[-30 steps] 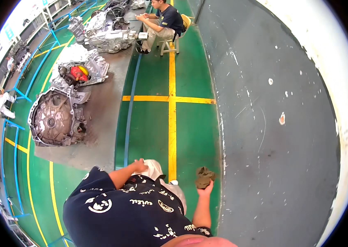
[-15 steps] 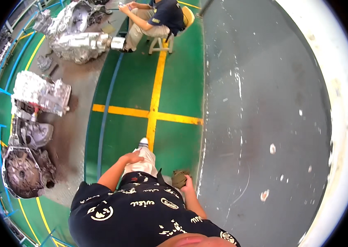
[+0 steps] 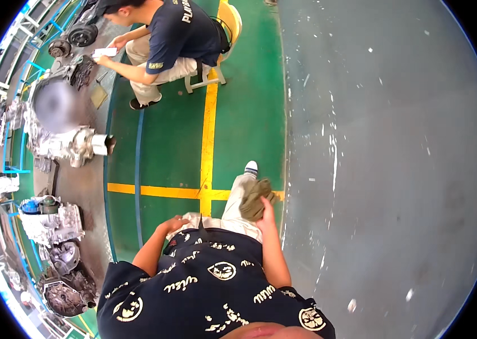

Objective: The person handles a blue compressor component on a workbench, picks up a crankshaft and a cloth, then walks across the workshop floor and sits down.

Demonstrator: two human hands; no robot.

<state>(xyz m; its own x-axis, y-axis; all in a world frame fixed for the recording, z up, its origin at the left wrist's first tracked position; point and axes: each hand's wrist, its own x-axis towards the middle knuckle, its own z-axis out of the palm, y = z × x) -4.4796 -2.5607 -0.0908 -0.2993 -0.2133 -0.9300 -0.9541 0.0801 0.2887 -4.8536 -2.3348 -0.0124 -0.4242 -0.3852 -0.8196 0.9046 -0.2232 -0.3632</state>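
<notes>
A crumpled olive-green cloth (image 3: 254, 201) hangs from my right hand (image 3: 267, 214), whose fingers are closed on its right edge. It is held in front of my right leg, over the white trousers (image 3: 233, 210). At my left thigh is my left hand (image 3: 174, 224), with nothing in it. Its fingers are loosely stretched and lie beside the trousers. My shod foot (image 3: 251, 167) is forward on the green floor (image 3: 171, 141).
A seated person (image 3: 176, 45) on a yellow chair (image 3: 229, 25) holds a white phone-like object ahead. Along the left stand opened metal gearbox housings (image 3: 52, 223), (image 3: 66, 296) and a larger transmission (image 3: 72, 144). Yellow lines (image 3: 207, 135) cross the green floor; grey floor (image 3: 374, 169) lies right.
I have moved forward, so the seated person and the gearboxes appear nearer. My right hand has swung forward with the cloth, and my left hand has drawn back along the thigh.
</notes>
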